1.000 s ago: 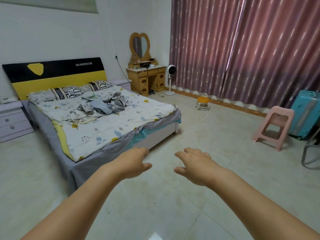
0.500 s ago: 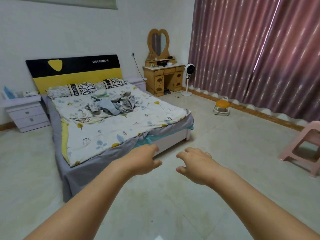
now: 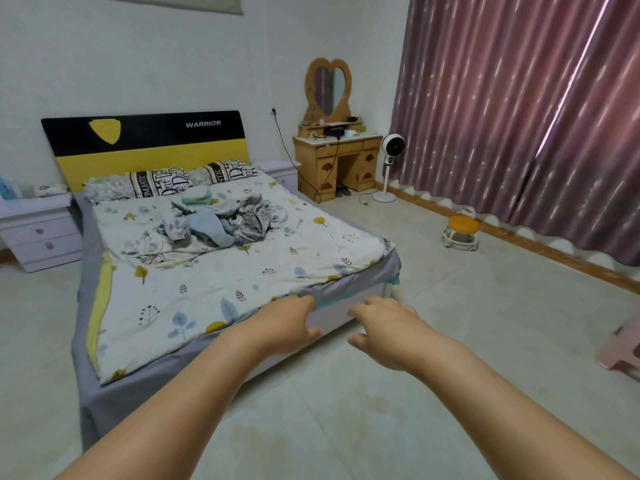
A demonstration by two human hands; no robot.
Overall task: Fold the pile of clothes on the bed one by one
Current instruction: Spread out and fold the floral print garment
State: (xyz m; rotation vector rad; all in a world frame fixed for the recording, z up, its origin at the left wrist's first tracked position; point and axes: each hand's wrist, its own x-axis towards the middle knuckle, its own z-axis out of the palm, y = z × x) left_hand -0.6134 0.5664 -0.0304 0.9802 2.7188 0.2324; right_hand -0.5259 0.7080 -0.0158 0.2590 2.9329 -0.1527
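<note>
Both arms extend forward from the bottom edge of the frame, ahead of the body, which fits an approach to the bed before any garment is touched. The left hand sits at centre frame, in line with the foot edge of the bed; actual contact with the bedding cannot be confirmed. The right hand sits just right of it, in front of the floor. Both hands grasp nothing; the fingers are loosely curled and relaxed.

The pile of clothes lies in the upper-middle part of the frame, on the floral cover near the pillows, well apart from both hands. It is a single tangled heap. Distinguishable items: one light green piece at the far side, one pale blue piece in the middle, and patterned grey fabric around them. The exact garment count cannot be determined, because the pieces overlap.

Judgement: folding has not started. The open stretch of cover between the heap and the foot of the bed is a likely work surface.

Counts of other items:
- Pillows: two, against the headboard.
- Nightstand: one fully visible at left; a second, at the far side of the bed, shows only in part.
- Dressing table: one, with one heart-shaped mirror.
- Fan: one.
- Orange stool: one.
</note>
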